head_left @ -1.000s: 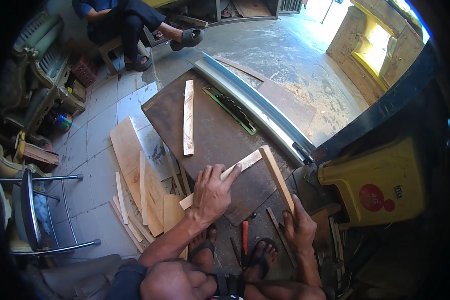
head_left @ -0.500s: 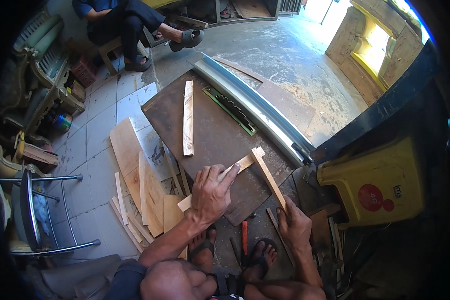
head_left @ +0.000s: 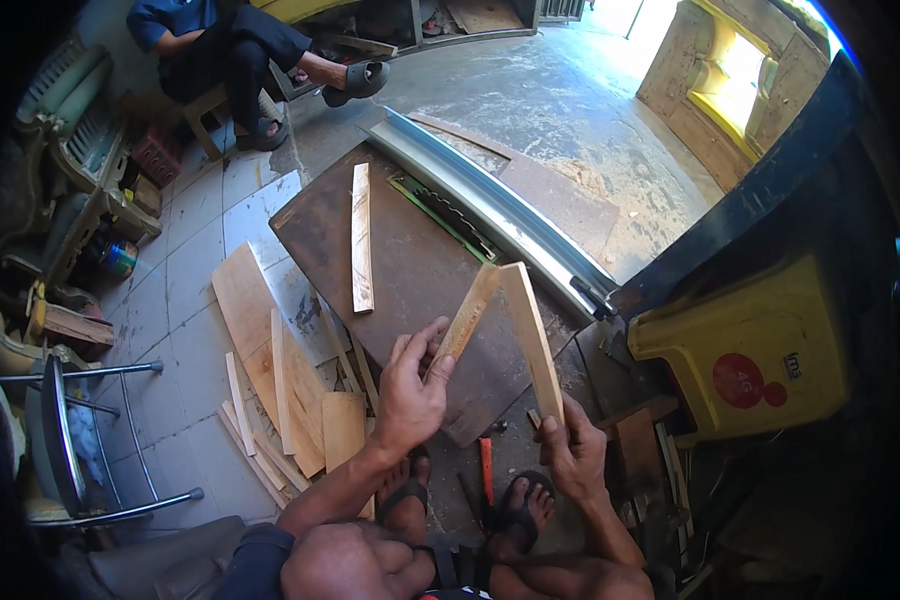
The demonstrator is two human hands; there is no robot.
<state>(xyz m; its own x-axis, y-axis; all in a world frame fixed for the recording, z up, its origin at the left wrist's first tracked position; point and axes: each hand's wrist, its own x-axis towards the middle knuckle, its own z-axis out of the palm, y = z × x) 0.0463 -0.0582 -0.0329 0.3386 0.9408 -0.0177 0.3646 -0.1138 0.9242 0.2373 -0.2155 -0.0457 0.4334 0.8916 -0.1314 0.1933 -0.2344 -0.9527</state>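
Note:
My left hand (head_left: 413, 390) grips a short wooden slat (head_left: 472, 308) angled up toward the table's middle. A second slat (head_left: 532, 340) is held upright and slanted by its lower end in my right hand (head_left: 575, 450). The two slats meet at their upper ends in an inverted V above the worn brown board (head_left: 310, 230). On that board lie a loose pale slat (head_left: 361, 240), a long metal channel (head_left: 500, 200) along the far edge and a green-edged toothed item (head_left: 442, 218).
Plywood offcuts (head_left: 245, 300) and an orange-handled tool (head_left: 486, 470) lie below. A yellow stool (head_left: 740, 330) is on the right, a metal-framed chair (head_left: 65, 440) on the left. Another person (head_left: 220, 55) sits at the back left. A wooden frame (head_left: 670, 80) stands at the back right.
Both hands have turned the slats from a crossed, flatter angle into a raised, steeper inverted V, the joined ends moving up and left. The view has shifted slightly.

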